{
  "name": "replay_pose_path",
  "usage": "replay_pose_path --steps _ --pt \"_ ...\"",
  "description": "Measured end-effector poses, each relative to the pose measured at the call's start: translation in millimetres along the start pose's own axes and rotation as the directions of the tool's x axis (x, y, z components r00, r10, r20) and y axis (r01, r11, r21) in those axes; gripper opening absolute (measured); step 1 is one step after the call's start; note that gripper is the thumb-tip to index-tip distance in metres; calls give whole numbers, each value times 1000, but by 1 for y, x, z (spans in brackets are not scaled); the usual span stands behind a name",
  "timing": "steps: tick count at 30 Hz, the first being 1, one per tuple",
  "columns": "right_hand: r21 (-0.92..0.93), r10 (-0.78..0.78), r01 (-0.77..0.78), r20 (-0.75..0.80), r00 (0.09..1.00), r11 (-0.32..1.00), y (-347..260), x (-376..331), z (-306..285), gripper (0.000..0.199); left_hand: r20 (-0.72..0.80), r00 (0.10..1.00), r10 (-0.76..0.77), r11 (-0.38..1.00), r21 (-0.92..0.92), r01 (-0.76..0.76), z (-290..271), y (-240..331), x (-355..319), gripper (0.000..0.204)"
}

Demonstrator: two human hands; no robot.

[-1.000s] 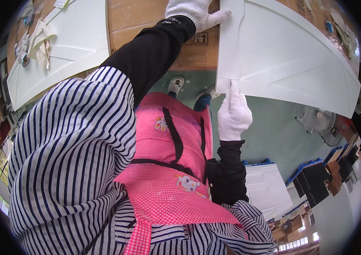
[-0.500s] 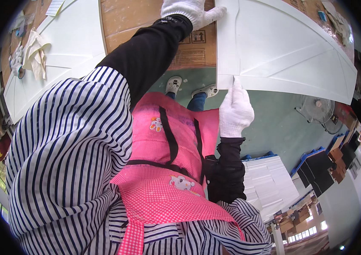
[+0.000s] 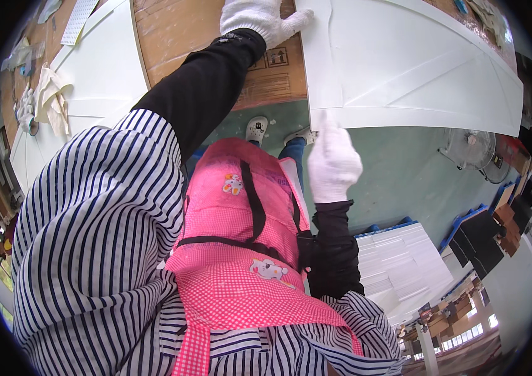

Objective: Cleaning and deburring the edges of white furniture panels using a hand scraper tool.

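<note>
My left hand (image 3: 255,17), in a white knit glove, lies at the top edge over brown cardboard (image 3: 181,31). Its thumb stretches out to the edge of a white panel (image 3: 397,62); the other fingers are partly cut off by the frame. My right hand (image 3: 335,160), gloved in white too, is at the panel's near left corner. One finger points onto the surface by a seam, and the others curl in. Whatever these fingers might hold is hidden. The panel has a raised border and slanting strips.
A second white panel (image 3: 106,62) lies at left, with a cream cloth (image 3: 53,100) and a white glove (image 3: 26,106) beside it. Right of me stand a floor fan (image 3: 468,149) and a stack of white boards (image 3: 401,263). Dark and brown pieces (image 3: 476,247) are farther right.
The view has shifted slightly, so the panel appears farther left. My right hand stays at the panel corner, its fingers more curled. My left hand keeps its place by the panel edge.
</note>
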State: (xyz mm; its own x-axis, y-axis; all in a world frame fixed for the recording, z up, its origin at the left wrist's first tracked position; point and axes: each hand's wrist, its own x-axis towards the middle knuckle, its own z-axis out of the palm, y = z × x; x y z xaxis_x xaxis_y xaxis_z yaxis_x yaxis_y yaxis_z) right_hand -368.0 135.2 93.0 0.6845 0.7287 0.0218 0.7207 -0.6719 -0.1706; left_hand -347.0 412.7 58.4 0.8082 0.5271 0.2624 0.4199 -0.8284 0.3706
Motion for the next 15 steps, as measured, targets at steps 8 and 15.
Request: replay_pose_path --steps 8,15 --pt "-9 45 -46 -42 998 999 -10 -5 8 40 0 1000 10 1000 19 -10 4 0 -2 77" --pt "-11 52 -51 18 999 999 -4 -4 7 42 0 1000 7 1000 30 -7 7 0 -2 77"
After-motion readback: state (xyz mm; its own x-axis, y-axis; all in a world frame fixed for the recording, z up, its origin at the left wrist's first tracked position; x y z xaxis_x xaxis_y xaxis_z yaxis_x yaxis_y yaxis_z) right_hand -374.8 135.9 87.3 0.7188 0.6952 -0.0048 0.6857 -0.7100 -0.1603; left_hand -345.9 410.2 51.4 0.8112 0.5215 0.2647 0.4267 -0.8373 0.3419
